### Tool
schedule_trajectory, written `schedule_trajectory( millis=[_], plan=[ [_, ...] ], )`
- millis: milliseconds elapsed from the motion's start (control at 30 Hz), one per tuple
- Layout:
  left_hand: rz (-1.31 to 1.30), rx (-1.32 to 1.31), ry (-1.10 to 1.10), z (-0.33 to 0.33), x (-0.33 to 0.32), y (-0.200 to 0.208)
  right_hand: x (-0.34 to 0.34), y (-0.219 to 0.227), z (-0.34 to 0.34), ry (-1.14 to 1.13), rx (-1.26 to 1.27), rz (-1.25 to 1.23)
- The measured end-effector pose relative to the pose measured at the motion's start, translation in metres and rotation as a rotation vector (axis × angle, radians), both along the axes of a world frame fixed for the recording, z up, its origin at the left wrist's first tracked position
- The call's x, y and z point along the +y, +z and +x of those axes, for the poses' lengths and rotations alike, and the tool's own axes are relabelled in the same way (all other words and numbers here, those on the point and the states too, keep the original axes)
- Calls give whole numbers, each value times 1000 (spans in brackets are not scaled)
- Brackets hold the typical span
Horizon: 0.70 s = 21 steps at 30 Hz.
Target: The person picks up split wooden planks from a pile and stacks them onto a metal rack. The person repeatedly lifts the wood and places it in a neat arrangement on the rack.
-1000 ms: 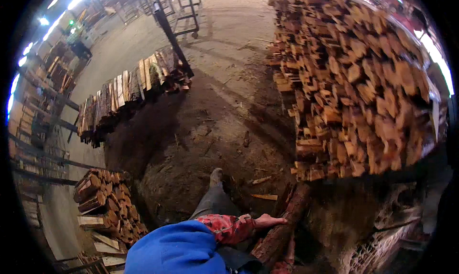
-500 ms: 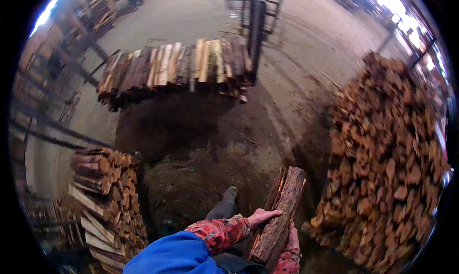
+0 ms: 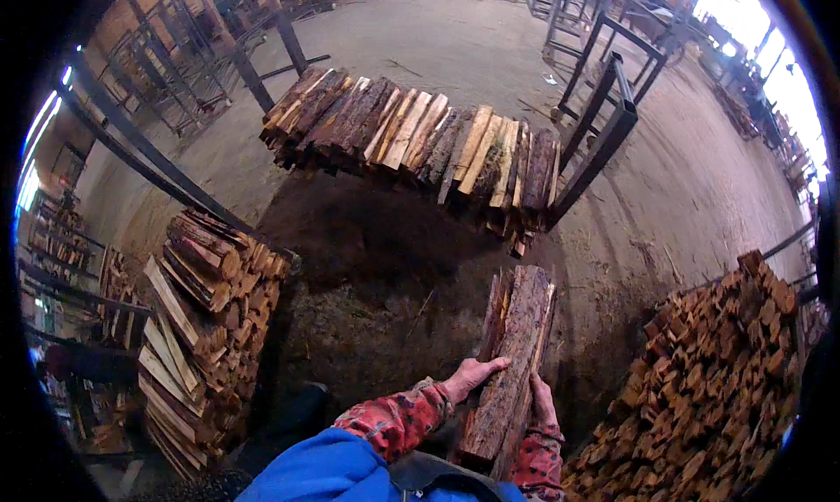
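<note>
A bundle of split firewood with rough bark (image 3: 512, 362) is held in front of my body, its far end pointing forward. My left hand (image 3: 475, 378) grips it from the left, thumb laid over the top of the bark. On the opposite side my right hand (image 3: 543, 400) is wrapped round the lower right edge. At least two pieces lie together in the grip; a thinner reddish one (image 3: 496, 314) shows along the left side. Part of the fingers of both hands is hidden under the wood. Ahead stands a rack stacked with split logs (image 3: 411, 139), apart from the held bundle.
Dark metal posts (image 3: 604, 143) rise at the right end of the log rack. A stack of split wood (image 3: 219, 309) stands at the left, some boards jutting out. At the right is a large woodpile (image 3: 700, 379). Bare dirt floor (image 3: 376, 314) lies between them.
My view has turned left, so the rack and the right woodpile sit further right in the picture. The rack looks closer. Both hands still hold the firewood, which now points more straight ahead.
</note>
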<state>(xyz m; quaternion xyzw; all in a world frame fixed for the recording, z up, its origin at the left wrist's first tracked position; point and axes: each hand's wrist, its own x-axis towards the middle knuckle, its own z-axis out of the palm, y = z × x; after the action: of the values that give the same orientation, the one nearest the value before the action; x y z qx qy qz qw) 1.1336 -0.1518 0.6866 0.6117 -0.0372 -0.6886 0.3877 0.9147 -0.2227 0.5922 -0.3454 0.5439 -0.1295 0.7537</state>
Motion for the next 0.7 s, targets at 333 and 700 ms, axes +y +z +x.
schedule_trajectory(
  millis=[333,700],
  plan=[
    [43,-10,211,36,-90,-15,-132,-27,50,384,275,-160],
    [9,-5,385,108,-190,-21,-248,32,161,418,300,-133]
  ],
)
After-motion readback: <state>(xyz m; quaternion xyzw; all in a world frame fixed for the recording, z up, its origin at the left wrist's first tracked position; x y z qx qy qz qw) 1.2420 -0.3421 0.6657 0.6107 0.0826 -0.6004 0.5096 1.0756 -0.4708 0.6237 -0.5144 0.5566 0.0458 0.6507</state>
